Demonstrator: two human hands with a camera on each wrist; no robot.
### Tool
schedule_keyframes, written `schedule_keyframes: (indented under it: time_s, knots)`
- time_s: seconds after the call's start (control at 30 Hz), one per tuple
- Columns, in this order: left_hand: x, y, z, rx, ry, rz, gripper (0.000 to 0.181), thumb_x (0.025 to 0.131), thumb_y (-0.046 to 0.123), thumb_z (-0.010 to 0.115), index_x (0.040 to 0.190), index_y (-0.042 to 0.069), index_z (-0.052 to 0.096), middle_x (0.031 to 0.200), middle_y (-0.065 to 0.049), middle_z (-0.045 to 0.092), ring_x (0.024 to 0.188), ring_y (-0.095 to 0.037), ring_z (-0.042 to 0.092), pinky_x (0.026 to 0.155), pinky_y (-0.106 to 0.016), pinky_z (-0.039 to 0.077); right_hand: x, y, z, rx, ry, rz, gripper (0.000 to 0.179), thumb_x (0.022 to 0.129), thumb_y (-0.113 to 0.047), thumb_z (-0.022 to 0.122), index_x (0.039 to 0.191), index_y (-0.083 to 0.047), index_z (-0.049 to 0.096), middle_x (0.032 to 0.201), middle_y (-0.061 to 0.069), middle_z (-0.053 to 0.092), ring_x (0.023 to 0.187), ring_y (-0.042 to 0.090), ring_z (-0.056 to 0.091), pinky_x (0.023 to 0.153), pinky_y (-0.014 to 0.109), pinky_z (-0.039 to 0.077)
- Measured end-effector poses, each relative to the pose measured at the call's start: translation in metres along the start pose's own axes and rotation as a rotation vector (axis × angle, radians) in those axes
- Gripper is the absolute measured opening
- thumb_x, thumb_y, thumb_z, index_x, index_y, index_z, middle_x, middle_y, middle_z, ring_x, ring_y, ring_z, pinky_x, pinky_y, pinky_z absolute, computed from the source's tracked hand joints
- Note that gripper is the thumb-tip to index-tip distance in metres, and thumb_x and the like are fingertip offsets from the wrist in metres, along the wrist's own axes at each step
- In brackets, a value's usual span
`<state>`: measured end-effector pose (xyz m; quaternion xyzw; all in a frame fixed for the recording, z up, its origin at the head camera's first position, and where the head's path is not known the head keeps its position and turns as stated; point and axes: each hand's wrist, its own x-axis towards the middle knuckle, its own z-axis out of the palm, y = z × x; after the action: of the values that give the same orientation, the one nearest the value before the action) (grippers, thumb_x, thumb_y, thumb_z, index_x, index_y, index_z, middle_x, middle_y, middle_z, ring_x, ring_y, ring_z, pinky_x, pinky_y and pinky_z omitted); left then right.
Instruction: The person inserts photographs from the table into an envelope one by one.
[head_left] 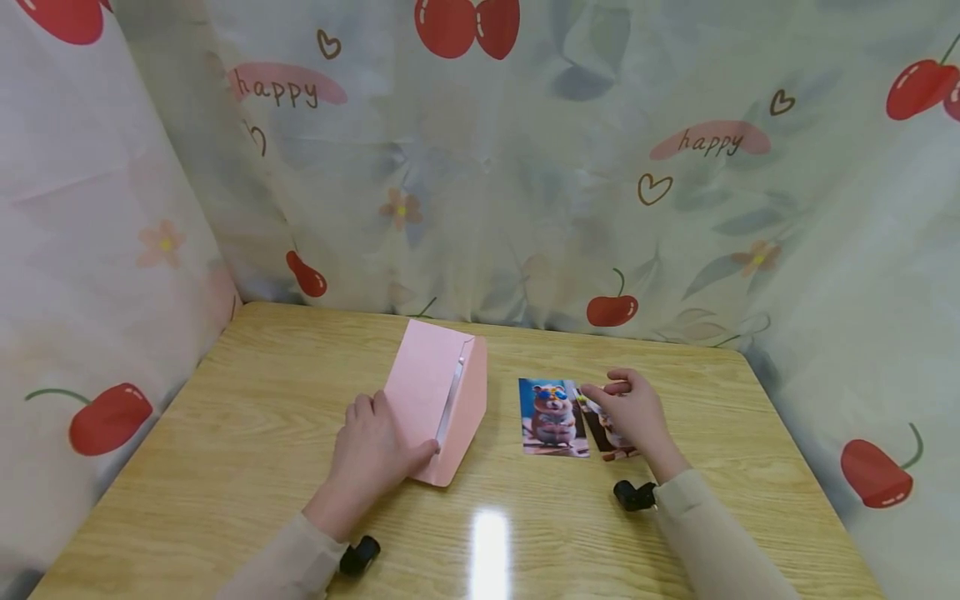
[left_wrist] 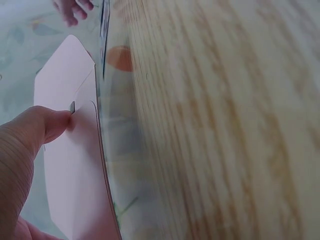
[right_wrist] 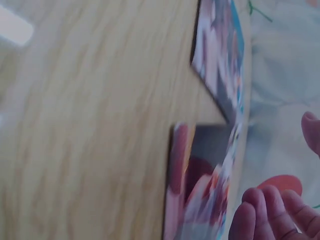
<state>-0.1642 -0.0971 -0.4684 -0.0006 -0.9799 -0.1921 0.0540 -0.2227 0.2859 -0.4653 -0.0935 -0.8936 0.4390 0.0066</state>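
Head view puts the pink envelope (head_left: 427, 367) at or above the tabletop (head_left: 562, 542); whether it lies flat is unclear. Its flap (head_left: 467, 408) spreads to the right, and the left hand (head_left: 371, 442) grips it, thumb at the near end of the opening. Right of it lie a hamster card (head_left: 553, 417) and, just beside that, a second card (head_left: 606, 433), partly hidden beneath the right hand (head_left: 633, 410), whose thumb and fingers stand apart, holding nothing. Reaching for the second card seems the step in hand; next probably calls for pinching its edge, envelope held steady.
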Motion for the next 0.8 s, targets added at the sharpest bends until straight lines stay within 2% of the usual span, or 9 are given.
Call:
schedule_keyframes:
  time_s: [0.43, 0.8]
  knots:
    - [0.0, 0.0, 0.002, 0.009, -0.003, 0.002, 0.105, 0.064, 0.07, 0.071, 0.122, -0.012, 0.043, 0.11, -0.024, 0.045, 0.095, -0.035, 0.045, 0.071, -0.047, 0.049, 0.007, 0.019, -0.009, -0.091, 0.005, 0.014, 0.083, 0.08, -0.055, 0.072, 0.139, -0.004, 0.042, 0.125, 0.018, 0.054, 0.108, 0.033, 0.056, 0.086, 0.047, 0.047]
    - [0.001, 0.0, 0.002, 0.004, 0.006, 0.008, 0.102, 0.064, 0.069, 0.071, 0.12, -0.011, 0.044, 0.108, -0.023, 0.045, 0.094, -0.034, 0.045, 0.069, -0.047, 0.049, 0.009, 0.026, -0.012, -0.133, -0.003, 0.055, 0.091, 0.079, -0.051, 0.075, 0.143, 0.0, 0.034, 0.137, 0.026, 0.042, 0.119, 0.039, 0.046, 0.095, 0.053, 0.041]
